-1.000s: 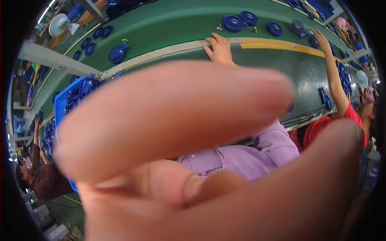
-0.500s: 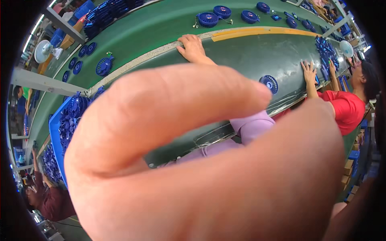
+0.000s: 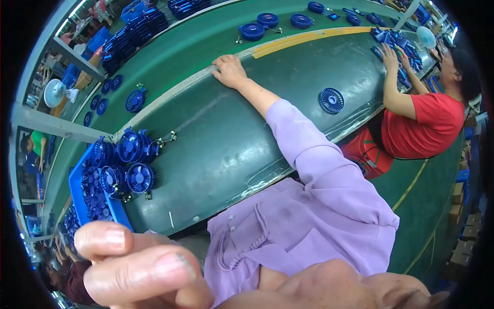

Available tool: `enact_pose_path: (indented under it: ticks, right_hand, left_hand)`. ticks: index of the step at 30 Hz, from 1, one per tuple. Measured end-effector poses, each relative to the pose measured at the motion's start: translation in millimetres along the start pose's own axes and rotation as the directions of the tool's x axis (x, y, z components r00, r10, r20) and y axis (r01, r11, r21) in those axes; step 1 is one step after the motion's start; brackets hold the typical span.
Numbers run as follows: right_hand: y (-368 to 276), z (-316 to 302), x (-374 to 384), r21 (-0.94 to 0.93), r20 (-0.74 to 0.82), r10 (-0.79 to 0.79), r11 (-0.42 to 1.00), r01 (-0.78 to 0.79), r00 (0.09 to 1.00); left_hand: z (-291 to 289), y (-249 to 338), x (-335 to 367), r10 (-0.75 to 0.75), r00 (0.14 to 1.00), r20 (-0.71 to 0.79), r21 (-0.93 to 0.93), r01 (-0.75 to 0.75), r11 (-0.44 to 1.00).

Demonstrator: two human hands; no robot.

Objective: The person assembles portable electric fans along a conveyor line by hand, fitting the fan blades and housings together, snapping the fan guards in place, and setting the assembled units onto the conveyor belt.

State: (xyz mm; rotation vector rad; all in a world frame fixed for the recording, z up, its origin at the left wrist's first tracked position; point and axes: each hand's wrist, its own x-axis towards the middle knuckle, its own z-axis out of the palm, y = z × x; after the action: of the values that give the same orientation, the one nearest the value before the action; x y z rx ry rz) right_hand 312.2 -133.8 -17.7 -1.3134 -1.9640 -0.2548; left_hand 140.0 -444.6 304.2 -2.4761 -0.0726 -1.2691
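My right hand (image 3: 230, 71) rests at the far edge of the dark green worktable (image 3: 216, 139), on a pale strip. Its fingers lie forward with the thumb apart, and nothing shows in them. Close to the camera at the lower left is my left hand (image 3: 141, 270), large in the picture. Its fingers are curled together; no object shows in them, and its palm is hidden. Beyond it on the table stand several blue fan housings (image 3: 140, 177) with small wires. A single blue round fan part (image 3: 331, 100) lies to the right of my right arm.
A blue crate (image 3: 121, 213) of small blue parts stands at the left. Beyond the table runs a green conveyor (image 3: 200, 46) carrying fan parts (image 3: 252, 32). To the right, a co-worker in red (image 3: 427, 123) has both hands at a pile of blue parts (image 3: 406, 49).
My left hand, which covered the middle of the view, has dropped to the lower left with its fingers curled. My right hand stays at the table's far edge. The co-worker's hands have reached the blue pile.
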Motion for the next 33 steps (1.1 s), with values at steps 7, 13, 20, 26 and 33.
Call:
enact_pose_path:
  ticks: [7,13,20,26,33]
  right_hand:
    - [26.3,0.3,1.2,0.006,-0.009,0.025,1.000,-0.025,1.000]
    - [19.5,3.9,6.0,0.014,-0.012,-0.014,1.000,0.014,1.000]
    - [13.7,3.6,3.1,0.027,-0.010,-0.014,1.000,0.014,1.000]
    - [6.7,4.0,-1.1,-0.039,0.076,0.043,0.998,-0.040,0.996]
    - [17.9,5.2,3.1,-0.036,-0.016,-0.037,0.999,0.036,0.999]
  left_hand:
    - [-2.2,40.4,-3.7,-0.510,0.860,-0.033,-0.276,0.482,0.832]
    - [-25.5,65.8,-2.0,-0.670,0.742,-0.007,-0.162,0.661,0.733]
    - [-10.7,60.0,15.5,-0.661,0.745,0.091,-0.246,0.660,0.710]
    - [-3.7,90.5,30.8,-0.857,0.515,-0.011,-0.173,0.843,0.509]
    - [-16.3,98.9,0.7,-0.865,0.501,-0.044,-0.159,0.851,0.501]
